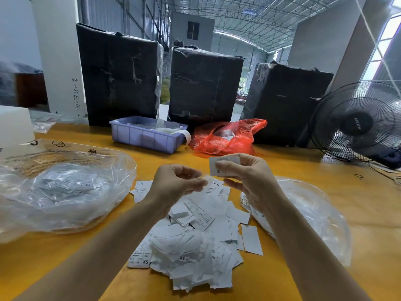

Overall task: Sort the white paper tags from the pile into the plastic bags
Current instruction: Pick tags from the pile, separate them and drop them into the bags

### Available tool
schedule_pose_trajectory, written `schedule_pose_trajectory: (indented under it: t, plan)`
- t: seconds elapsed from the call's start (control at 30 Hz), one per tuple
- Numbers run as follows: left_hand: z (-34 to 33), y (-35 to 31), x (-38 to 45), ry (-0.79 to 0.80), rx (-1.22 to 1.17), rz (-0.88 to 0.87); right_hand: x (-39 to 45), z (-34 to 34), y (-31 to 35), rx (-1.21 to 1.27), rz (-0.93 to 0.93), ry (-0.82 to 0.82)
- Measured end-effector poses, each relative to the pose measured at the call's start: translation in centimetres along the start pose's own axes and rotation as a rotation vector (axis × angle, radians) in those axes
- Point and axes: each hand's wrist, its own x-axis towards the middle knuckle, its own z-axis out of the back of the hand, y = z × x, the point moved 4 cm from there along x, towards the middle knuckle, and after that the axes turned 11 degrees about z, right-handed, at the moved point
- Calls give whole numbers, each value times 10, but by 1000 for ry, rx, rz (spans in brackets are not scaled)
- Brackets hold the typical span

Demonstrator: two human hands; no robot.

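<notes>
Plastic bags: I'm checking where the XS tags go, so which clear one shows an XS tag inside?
The clear bag on the left: an XS tag shows through it. The clear bag on the right shows no readable size; the red bag isn't clear.

1. Setting: a warehouse or factory packing hall, with a high steel-truss roof (pixel 271 16) and corrugated walls.
2. Goods: three large black-wrapped bales (pixel 119 77) stand behind the yellow tabletop (pixel 325 181).
3. Packing supplies: a lilac plastic bin (pixel 145 137), clear plastic bags (pixel 65 192), and a heap of size tags (pixel 195 246).
4. Ventilation: a black fan (pixel 358 122).
</notes>
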Motion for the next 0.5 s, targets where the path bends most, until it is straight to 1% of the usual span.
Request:
schedule_pose_trajectory:
  t: [0.1,0.23,0.3,0.5]
  plan:
    - [-1,0,-1,-1,61,-32,0,-4,-3,-77,47,-31]
    - [-2,0,-2,2,84,-49,-1,-6,-6,-175,112,-59]
    - [-2,-1,-2,6,91,-46,-1,-5,-5,-174,125,-74]
    - [0,-2,0,40,43,-11,-3,-6,-2,-146,87,-43]
